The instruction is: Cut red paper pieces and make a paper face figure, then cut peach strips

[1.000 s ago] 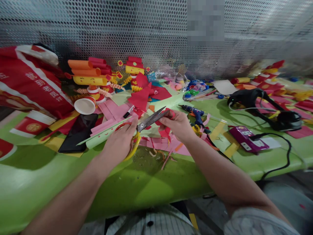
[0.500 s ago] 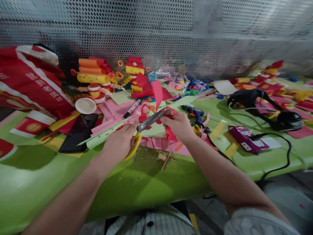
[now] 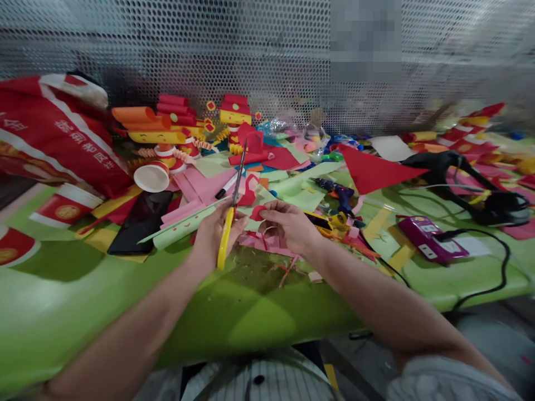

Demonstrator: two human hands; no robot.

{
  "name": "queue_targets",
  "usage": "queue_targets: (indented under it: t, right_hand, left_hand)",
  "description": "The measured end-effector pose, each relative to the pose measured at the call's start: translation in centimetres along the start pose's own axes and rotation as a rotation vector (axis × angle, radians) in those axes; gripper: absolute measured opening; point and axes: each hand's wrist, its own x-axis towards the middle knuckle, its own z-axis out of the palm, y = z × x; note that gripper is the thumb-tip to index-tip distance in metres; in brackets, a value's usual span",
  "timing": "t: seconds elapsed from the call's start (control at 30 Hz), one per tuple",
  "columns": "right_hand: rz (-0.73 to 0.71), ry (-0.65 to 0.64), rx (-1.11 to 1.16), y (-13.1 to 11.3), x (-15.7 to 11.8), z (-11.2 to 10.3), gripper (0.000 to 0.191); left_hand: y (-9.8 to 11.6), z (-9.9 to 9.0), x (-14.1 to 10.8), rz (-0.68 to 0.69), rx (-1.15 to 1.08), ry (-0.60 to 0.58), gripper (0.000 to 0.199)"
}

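My left hand [image 3: 211, 236] is closed around a pair of scissors [image 3: 227, 236] with yellow handles. Their blades point up and away from me and look closed. Just to the right, my right hand [image 3: 288, 225] pinches a small red paper piece [image 3: 258, 212] between thumb and fingers. A larger red paper triangle [image 3: 378, 170] is beyond my right hand, in front of the black headset; I cannot tell whether it is in the air or resting. Pink paper scraps [image 3: 267, 242] lie beneath my hands, and a yellow-and-black cutter [image 3: 318, 221] is by my right wrist.
On the green table [image 3: 104, 312], a black phone [image 3: 140, 225], paper cups [image 3: 67, 206] and a red bag [image 3: 71, 133] are at left. Paper figures [image 3: 156, 136] stand behind. A glue gun [image 3: 336, 192], black headset [image 3: 493, 203] and purple power strip [image 3: 432, 239] with cable are at right.
The scissors have swung from pointing right to pointing upward, away from the paper. A large red paper piece has gone from above the blades to the right. My right hand has moved slightly left.
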Motion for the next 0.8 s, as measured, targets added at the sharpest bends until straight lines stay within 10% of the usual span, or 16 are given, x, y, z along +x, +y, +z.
queue_targets:
  t: [0.8]
  right_hand:
    - [-0.042,-0.166,-0.432,1.1,0.8,-0.3,0.005]
  left_hand:
    - [-0.6,0.1,0.5,-0.157,-0.164,-0.135,0.039]
